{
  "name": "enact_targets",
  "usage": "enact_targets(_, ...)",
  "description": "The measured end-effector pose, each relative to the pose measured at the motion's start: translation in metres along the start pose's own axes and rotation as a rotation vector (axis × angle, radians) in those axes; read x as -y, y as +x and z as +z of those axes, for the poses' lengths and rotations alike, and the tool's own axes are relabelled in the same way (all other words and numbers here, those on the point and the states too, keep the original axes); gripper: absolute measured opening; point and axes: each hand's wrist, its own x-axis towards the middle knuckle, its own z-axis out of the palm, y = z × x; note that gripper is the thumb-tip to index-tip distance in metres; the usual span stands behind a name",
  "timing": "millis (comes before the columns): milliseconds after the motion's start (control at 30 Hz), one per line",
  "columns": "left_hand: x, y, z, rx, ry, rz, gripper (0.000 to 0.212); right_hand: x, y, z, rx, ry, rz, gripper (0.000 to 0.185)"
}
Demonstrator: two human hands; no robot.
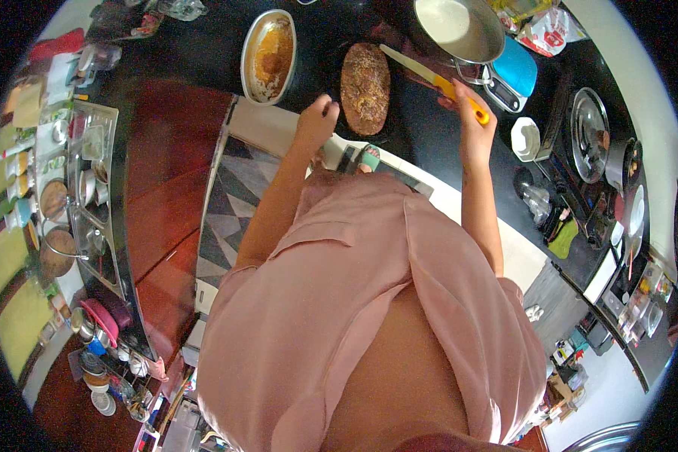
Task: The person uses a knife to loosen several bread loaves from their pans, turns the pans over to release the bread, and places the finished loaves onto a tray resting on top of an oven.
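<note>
A brown oval loaf of bread [365, 88] with a rough, speckled crust lies on the black countertop [424, 127] in front of me. My right hand [476, 127] grips the yellow handle of a knife [411, 66]. The blade points up and left, its tip by the loaf's upper right edge; I cannot tell whether they touch. My left hand [316, 121] is at the counter's near edge, just left of the loaf, with its fingers curled. Whether it holds anything is unclear. Beyond it sits an oval metal baking tin [245, 70] with orange-brown residue inside.
A metal pot [492, 34] with pale contents stands at the upper right. Near it are a kitchen scale [504, 93], a blue item [515, 65] and a white bowl [524, 135]. A glass lid [589, 134] lies farther right. The sink [113, 121] is at far left.
</note>
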Motion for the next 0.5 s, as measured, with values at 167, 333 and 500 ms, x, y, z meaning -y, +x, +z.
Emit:
enact_targets(167, 0.015, -0.009, -0.031, 0.075, -0.173, -0.212, 0.049, -0.033, -0.011, -0.018, -0.114, 0.576, 0.405, 0.028)
enact_targets(333, 0.069, -0.005, -0.065, -0.373, -0.860, -0.522, 0.049, -0.041, -0.016, -0.016, -0.021, 0.700, 0.434, 0.031)
enact_targets(500, 0.063, 0.020, -0.097, -0.383, -0.674, -0.141, 0.018, -0.025, -0.003, 0.003, -0.022, 0.551, 0.363, 0.032)
